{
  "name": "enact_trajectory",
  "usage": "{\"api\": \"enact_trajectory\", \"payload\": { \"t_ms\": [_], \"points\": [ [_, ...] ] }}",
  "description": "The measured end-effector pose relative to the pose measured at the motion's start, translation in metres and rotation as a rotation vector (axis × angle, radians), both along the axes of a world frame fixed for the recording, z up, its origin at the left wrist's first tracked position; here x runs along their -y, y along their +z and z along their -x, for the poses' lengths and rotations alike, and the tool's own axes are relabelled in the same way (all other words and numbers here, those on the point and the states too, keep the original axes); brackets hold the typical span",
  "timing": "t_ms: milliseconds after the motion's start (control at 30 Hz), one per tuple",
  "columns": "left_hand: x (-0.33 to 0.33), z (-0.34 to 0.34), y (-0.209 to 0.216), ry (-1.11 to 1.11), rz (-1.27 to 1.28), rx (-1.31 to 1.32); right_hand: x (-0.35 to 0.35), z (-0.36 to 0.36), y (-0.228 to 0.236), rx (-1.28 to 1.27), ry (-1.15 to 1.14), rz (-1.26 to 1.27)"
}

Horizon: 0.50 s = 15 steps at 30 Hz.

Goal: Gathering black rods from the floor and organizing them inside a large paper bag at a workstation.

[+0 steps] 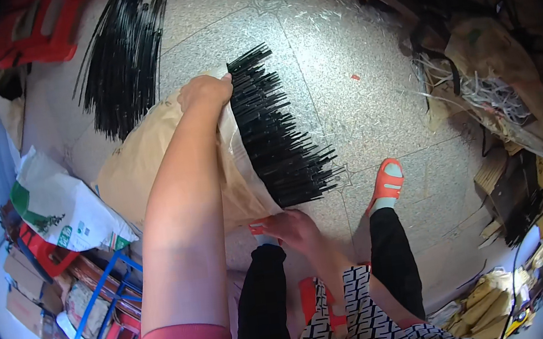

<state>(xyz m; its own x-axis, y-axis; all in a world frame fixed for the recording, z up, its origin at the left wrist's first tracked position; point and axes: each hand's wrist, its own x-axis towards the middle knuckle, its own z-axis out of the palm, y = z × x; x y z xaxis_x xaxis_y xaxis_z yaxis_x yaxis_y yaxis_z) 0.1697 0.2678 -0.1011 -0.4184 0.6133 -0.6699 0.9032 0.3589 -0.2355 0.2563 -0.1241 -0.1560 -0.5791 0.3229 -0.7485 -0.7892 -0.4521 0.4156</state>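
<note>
A brown paper sack (140,151) lies tilted across the middle, its mouth facing right. Packed inside is a thick bundle of thin black strips (274,135), whose uneven ends stick out of the mouth. My left hand (206,93) is closed on the far edge of the sack's mouth, thumb against the rim by the strips. At the near edge is my right hand (294,229), its fingers against the sack's underside and partly hidden. Beyond the sack, a second bundle of long black strips (123,66) lies loose on the floor.
Small light scraps dot the speckled tile floor (373,116). A red plastic stool (38,32) stands far left, with a white and green sack (65,201) and a blue metal frame (97,292) nearer. At right, another sack (498,81) holds pale strips. My feet wear red slippers (389,181).
</note>
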Motion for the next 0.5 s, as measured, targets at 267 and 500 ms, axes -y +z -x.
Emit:
{"api": "enact_trajectory", "payload": {
  "t_ms": [267,500],
  "points": [
    [-0.010,0.008,-0.040,-0.169,0.023,-0.015,-0.013,0.029,0.004,-0.078,-0.375,-0.216],
    [-0.043,0.029,-0.060,-0.600,0.377,-0.019,-0.028,0.029,0.001,-0.038,-0.226,0.013]
  ]
}}
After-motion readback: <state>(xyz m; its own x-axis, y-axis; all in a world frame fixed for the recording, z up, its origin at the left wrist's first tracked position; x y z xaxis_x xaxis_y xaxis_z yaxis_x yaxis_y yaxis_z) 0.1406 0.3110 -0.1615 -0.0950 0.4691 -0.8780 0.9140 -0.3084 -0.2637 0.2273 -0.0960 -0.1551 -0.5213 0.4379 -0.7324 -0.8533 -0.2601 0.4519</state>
